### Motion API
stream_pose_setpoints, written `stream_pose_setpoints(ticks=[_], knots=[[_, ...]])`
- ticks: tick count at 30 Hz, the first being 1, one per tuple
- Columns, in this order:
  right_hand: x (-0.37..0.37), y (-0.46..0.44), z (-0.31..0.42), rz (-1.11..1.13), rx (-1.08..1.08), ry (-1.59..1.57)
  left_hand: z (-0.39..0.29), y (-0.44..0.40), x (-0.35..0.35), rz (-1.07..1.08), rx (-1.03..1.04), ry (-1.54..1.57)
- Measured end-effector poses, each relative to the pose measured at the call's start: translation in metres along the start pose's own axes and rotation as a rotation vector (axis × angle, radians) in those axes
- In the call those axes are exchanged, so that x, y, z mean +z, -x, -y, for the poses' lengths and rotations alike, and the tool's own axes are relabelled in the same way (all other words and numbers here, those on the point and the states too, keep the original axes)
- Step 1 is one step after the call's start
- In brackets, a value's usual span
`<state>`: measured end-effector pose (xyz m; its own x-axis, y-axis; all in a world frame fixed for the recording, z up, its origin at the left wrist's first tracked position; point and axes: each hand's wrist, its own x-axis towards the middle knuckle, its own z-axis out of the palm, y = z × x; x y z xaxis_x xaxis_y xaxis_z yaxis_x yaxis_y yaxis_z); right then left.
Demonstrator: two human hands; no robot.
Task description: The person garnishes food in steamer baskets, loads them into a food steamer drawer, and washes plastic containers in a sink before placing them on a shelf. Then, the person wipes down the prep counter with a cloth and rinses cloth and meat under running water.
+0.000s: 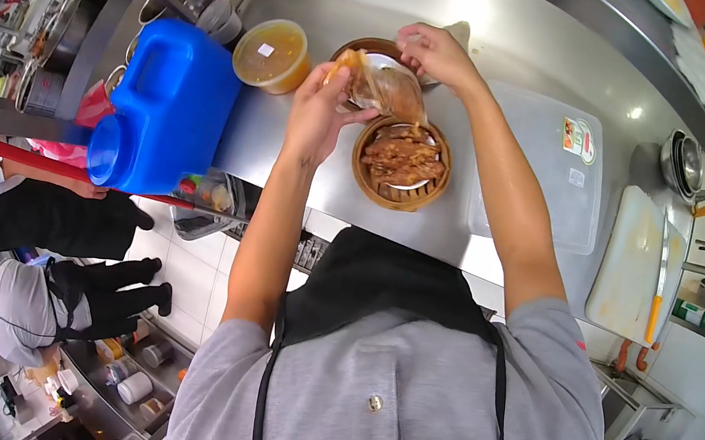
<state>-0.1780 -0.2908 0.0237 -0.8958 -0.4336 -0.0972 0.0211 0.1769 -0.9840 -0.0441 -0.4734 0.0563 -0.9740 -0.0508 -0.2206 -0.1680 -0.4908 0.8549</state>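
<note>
A person in a grey short-sleeved shirt (pixel 358 400) and black apron (pixel 392 288) faces a shiny stainless-steel counter (pixel 273 133). Nearest on it is a round bamboo steamer basket (pixel 396 203), holding brown glazed food (pixel 403 158) on a white dish.

Just beyond, the left hand (pixel 323 111) pinches a clear plastic bag (pixel 396 93) with orange-brown contents. The bag lies between the hands, over a second round bamboo steamer basket (pixel 366 45), partly hidden. The right hand (pixel 442 59) is at the bag's far side, fingers drawn together; whether they grip the plastic cannot be told.

To the left stand a round lidded tub (pixel 273 55) of orange contents and a large blue plastic jug (pixel 183 86). To the right lies a flat translucent plastic lid (pixel 532 190), then a white cutting board (pixel 630 260) bearing a knife with an orange handle (pixel 654 316).

Farther off, at left, two people in white tops and dark clothing stand on a pale tiled floor (pixel 189 262).
</note>
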Motion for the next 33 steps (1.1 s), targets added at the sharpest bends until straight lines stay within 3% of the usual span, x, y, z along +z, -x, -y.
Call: stream_pose_setpoints(ticks=[1,2,4,6,8,11,15,17,20,22,26,33], knots=[[0.005,-0.012,-0.016,-0.093,-0.126,0.248,0.000,-0.008,-0.004,-0.099,-0.089,0.033],[0.007,-0.011,-0.037,-0.080,-0.116,0.256,0.013,-0.018,-0.017,-0.110,-0.094,0.048],[0.012,0.005,-0.045,-0.100,-0.238,0.415,0.037,-0.038,-0.041,-0.172,-0.094,-0.317],[0.019,0.037,-0.039,-0.128,-0.227,0.477,0.043,-0.045,-0.058,-0.150,-0.075,-0.397],[0.021,0.048,-0.037,-0.168,-0.210,0.542,0.052,-0.059,-0.080,-0.090,0.134,-0.830],[0.023,0.040,-0.045,-0.259,-0.177,0.418,0.054,-0.070,-0.095,-0.112,0.246,-0.914],[0.025,0.023,-0.046,-0.258,-0.250,0.575,0.050,-0.071,-0.094,-0.122,0.337,-1.064],[0.024,0.022,-0.042,-0.228,-0.302,0.655,0.049,-0.068,-0.084,-0.057,0.691,-1.387],[0.020,0.020,-0.045,-0.128,-0.323,0.728,0.046,-0.059,-0.069,-0.062,0.539,-1.556],[0.013,0.017,-0.047,-0.137,-0.460,0.753,0.046,-0.059,-0.070,-0.065,0.587,-1.548],[-0.001,0.016,-0.037,-0.189,-0.460,0.664,0.030,-0.050,-0.071,-0.093,0.764,-1.400],[-0.013,0.000,-0.012,-0.122,-0.512,0.614,-0.003,-0.035,-0.058,-0.115,0.724,-1.378]])
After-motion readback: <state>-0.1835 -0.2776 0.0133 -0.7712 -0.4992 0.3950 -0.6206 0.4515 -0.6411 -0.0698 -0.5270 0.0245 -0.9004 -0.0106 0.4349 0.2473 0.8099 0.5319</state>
